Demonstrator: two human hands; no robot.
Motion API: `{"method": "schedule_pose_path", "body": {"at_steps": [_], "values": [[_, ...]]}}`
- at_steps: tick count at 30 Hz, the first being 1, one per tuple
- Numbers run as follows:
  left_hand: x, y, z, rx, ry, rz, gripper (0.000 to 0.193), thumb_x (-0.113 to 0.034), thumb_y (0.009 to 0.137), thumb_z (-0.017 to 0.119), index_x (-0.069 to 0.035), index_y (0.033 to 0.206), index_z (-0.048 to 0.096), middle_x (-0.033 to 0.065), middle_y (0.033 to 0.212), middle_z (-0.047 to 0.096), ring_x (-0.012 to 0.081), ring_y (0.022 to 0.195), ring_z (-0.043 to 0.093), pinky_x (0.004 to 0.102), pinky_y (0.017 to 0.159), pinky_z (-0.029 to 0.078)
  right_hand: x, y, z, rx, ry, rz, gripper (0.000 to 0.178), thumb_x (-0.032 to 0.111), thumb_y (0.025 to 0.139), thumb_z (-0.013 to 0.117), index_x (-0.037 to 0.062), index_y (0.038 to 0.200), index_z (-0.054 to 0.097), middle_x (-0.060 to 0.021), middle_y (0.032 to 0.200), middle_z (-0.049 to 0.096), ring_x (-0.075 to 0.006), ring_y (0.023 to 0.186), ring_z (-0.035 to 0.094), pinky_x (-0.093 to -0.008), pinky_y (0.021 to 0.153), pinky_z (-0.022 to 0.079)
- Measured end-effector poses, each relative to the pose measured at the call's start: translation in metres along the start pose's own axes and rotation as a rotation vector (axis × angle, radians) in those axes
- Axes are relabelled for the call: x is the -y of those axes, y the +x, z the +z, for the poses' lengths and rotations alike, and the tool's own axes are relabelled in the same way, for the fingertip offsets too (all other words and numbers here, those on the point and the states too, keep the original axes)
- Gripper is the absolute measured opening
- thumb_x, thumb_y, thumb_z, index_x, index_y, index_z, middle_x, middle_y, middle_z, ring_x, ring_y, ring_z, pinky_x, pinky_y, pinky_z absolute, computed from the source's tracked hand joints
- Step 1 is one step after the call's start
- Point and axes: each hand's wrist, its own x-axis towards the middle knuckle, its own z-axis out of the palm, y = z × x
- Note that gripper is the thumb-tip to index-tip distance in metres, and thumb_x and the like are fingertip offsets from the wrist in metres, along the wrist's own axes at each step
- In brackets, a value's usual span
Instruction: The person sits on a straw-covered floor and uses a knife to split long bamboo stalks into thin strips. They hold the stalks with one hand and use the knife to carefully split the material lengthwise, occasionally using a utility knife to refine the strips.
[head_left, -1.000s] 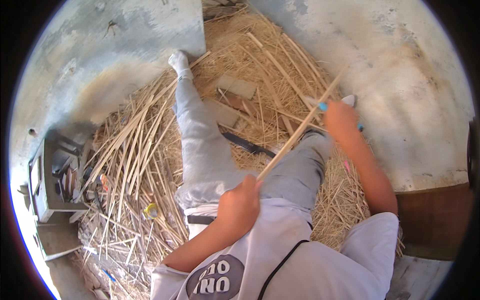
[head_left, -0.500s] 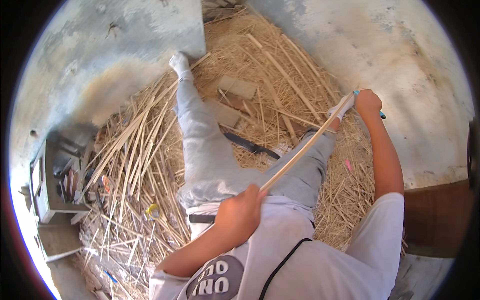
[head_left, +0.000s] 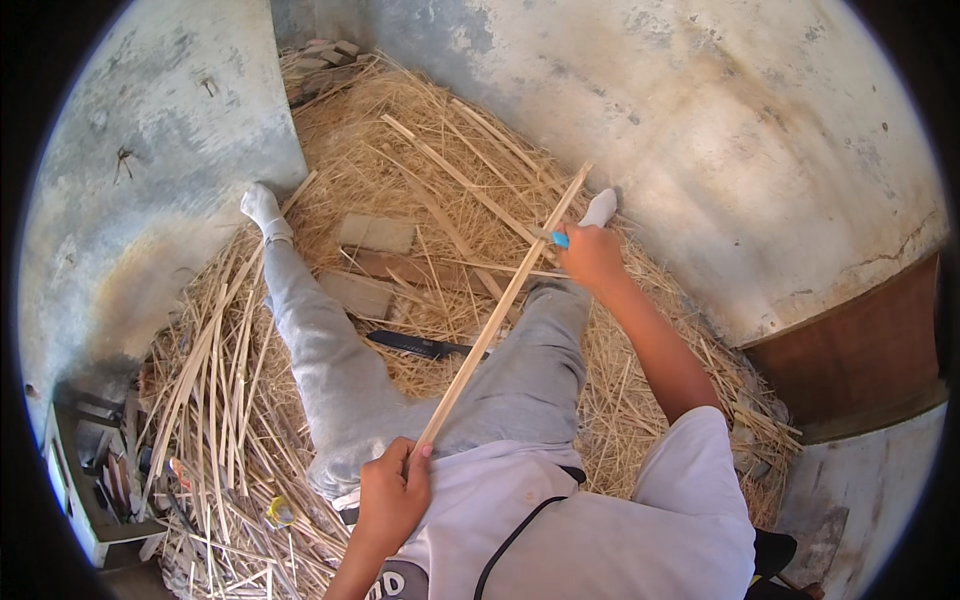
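Note:
A long pale wooden strip [head_left: 503, 305], which looks like split bamboo, slants across my lap from near my waist to beyond my right knee. My left hand [head_left: 393, 495] is closed on its near end, with the thumb along it. In my right hand [head_left: 592, 258], near the strip's far part, is a small knife [head_left: 560, 240] with a blue handle. Its blade lies at the strip and is partly hidden. The strip's far tip sticks out past the knife. On the floor between my legs lies a dark machete [head_left: 415, 345].
Thin shavings [head_left: 440, 110] cover the floor around my outstretched legs. Many cut strips [head_left: 205, 375] are heaped at my left, beside an open box [head_left: 65, 470]. Flat blocks [head_left: 375, 233] lie between my feet. A stained wall [head_left: 720, 150] rises at the right.
My right hand with the knife has come back closer to my body, and the strip's far end now shows beyond it. My left hand still grips the near end. The view has shifted right.

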Motion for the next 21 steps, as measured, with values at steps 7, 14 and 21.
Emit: {"method": "schedule_pose_path", "body": {"at_steps": [7,14,21], "values": [[0.006,0.007,0.007,-0.036,-0.087,-0.008,0.023,-0.02,0.1,0.061,0.0,0.087,0.062,0.011,0.057,0.054,0.0148,0.048,0.048,0.0316,0.048,0.039,0.085,-0.061,-0.018,-0.15,0.223,-0.324,0.019,0.02,0.088,0.067,0.0024,0.081,0.066,-0.0144,0.06,0.064,-0.0325,0.052,0.065,-0.0437,0.049,0.05],[-0.014,0.016,0.007,-0.075,-0.16,0.004,0.023,-0.018,0.102,0.056,0.001,0.09,0.061,0.0086,0.061,0.057,0.014,0.054,0.053,0.0314,0.053,0.043,0.15,-0.122,-0.026,0.018,0.26,-0.332,0.029,0.021,0.096,0.06,0.0049,0.072,0.059,-0.0132,0.054,0.061,-0.0304,0.045,0.063,-0.0419,0.041,0.047],[-0.01,0.021,0.012,-0.146,-0.127,0.013,0.021,-0.016,0.102,0.056,0.001,0.091,0.06,0.0147,0.063,0.059,0.0239,0.052,0.055,0.036,0.053,0.044,0.178,-0.14,0.01,-0.177,0.249,-0.227,0.029,0.018,0.097,0.059,0.0056,0.071,0.056,-0.0122,0.051,0.058,-0.029,0.04,0.059,-0.0405,0.036,0.043]]}}
